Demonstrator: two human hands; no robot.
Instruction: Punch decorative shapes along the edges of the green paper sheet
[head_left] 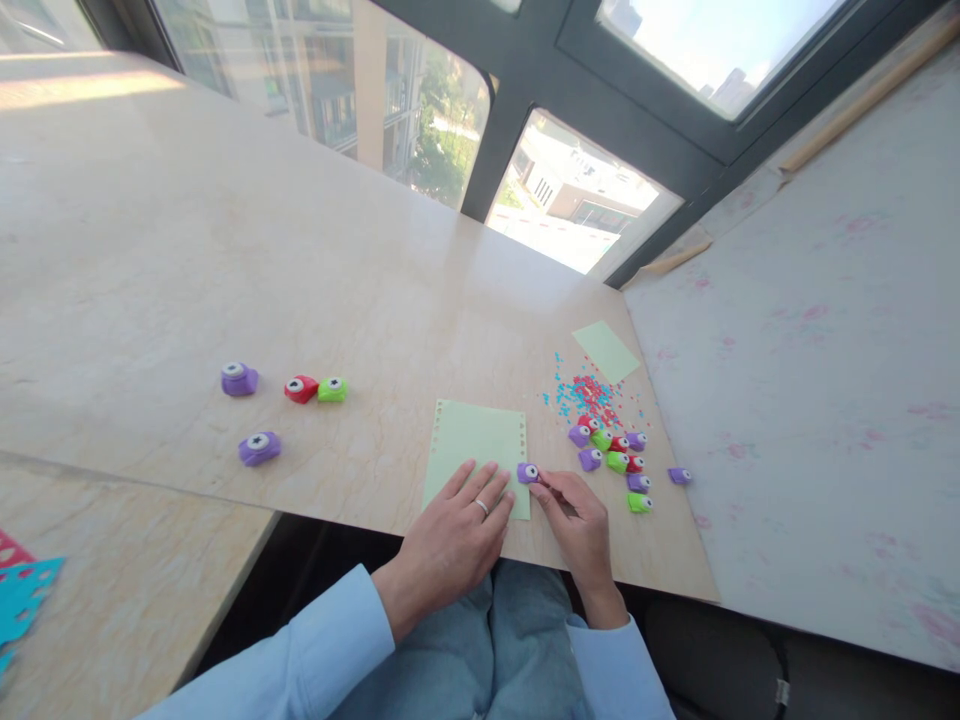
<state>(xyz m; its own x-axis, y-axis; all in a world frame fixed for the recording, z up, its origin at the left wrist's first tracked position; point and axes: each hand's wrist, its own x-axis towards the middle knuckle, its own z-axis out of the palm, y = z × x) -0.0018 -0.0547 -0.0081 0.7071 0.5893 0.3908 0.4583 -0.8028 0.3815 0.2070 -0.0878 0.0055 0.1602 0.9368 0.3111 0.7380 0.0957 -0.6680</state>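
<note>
A pale green sheet of paper [477,440] lies on the stone-topped counter, with small punched holes along its left and right edges. My left hand [459,535] rests flat on the sheet's lower part, fingers stretched out, a ring on one finger. At the right edge of the paper sits a purple craft punch [527,473] with a white round top and a dark mark. My right hand [574,520] grips this punch between thumb and fingers. Whether the paper is inside the punch's slot I cannot tell.
Several purple, green and red punches [618,461] cluster at right, beside red and blue paper confetti [592,395] and a smaller green sheet [606,351]. More punches, including a red one [301,389], stand at left. Cut blue paper [28,595] lies lower left. A wall [810,400] bounds the right.
</note>
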